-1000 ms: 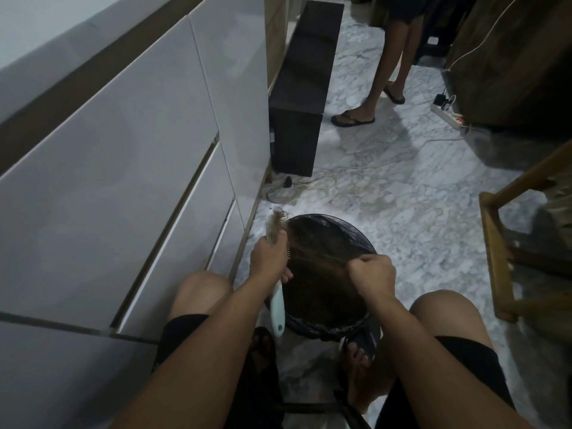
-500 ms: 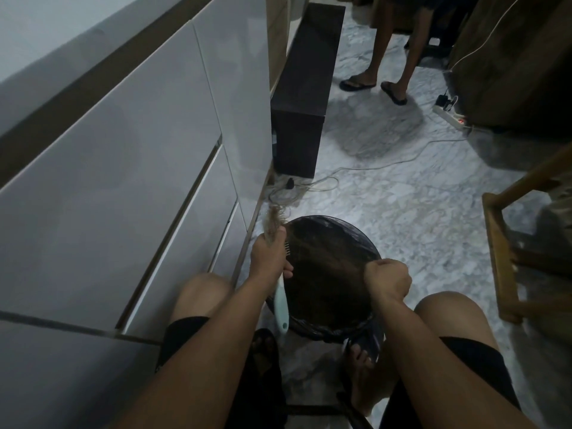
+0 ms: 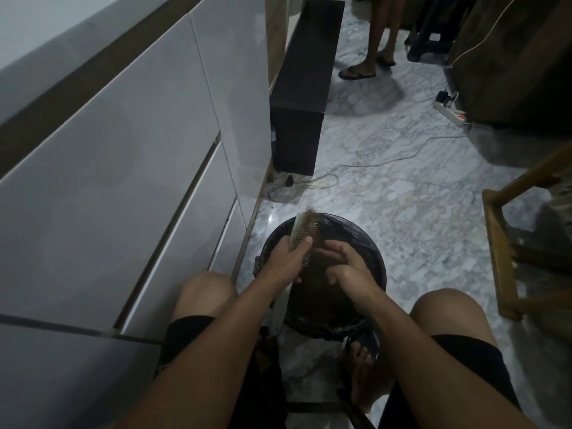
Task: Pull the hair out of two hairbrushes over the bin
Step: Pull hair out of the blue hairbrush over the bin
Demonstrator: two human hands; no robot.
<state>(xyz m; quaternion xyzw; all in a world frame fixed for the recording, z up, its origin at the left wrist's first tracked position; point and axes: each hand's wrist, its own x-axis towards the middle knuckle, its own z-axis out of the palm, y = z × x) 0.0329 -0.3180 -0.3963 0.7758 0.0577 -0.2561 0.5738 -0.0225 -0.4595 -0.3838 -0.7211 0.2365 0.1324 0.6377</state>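
A pale hairbrush (image 3: 305,226) with brown hair caught in its bristles is held upright-tilted over the black-lined bin (image 3: 376,252). My left hand (image 3: 286,261) is shut around the brush's middle, and the light handle (image 3: 278,314) sticks out below my wrist. My right hand (image 3: 349,270) hovers over the bin just right of the brush, fingers spread and pointing at the bristles, with no hair visibly gripped. Brown hair (image 3: 315,295) lies inside the bin. A second brush is not in view.
White drawer fronts (image 3: 139,196) run close along the left. A dark low cabinet (image 3: 305,97) and a coiled cable (image 3: 297,187) lie beyond the bin. A wooden chair frame (image 3: 501,252) stands right. Another person's legs (image 3: 371,57) and a power strip (image 3: 448,108) are far back.
My right hand was a fist drawing strands away to the right; it has come back beside the brush with its fingers opened. The person at the back has stepped further away.
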